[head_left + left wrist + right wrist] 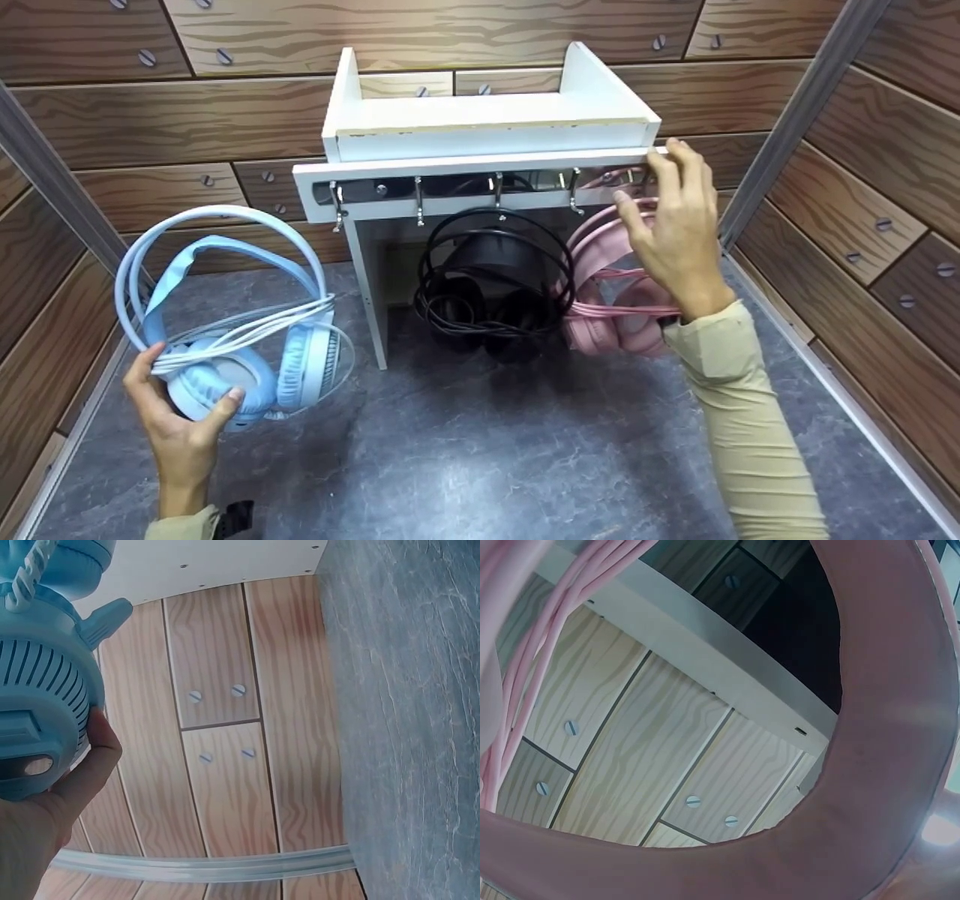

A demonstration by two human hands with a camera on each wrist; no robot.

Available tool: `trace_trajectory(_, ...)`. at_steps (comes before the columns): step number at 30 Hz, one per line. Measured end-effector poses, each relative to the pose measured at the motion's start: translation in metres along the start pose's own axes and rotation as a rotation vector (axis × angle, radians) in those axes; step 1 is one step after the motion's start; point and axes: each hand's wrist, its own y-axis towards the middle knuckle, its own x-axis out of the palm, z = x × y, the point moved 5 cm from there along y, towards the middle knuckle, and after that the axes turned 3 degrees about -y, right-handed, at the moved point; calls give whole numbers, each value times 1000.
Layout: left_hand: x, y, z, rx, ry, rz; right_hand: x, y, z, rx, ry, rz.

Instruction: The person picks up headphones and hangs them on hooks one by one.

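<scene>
In the head view, the left hand (180,427) grips a pair of light blue headphones (307,367) by one ear cup, the thumb on its near side. The left wrist view shows the blue ear cup (45,675) close up with a finger along its edge. At the right end of a white hook rail (480,161), the right hand (675,225) has its fingertips at the upper edge, fingers extended. Pink headphones (600,255) hang just below and behind that hand. Black headphones (495,255) with a coiled cable hang beside them. The pink headband (892,720) fills much of the right wrist view.
The rail belongs to a white shelf (457,112) standing on a grey marbled surface (450,450). Metal hooks, including one at the left (337,202), line its front. Wood-patterned panels (187,120) enclose the back and sides.
</scene>
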Motion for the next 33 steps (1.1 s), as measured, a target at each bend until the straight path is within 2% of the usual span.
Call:
trace_trajectory(9,0,0,3,-1,-107,17,3,0,-1,-11,3,-1)
trace_trajectory(33,8,-5,11,13,-103,-45,0,0,0,14,7,1)
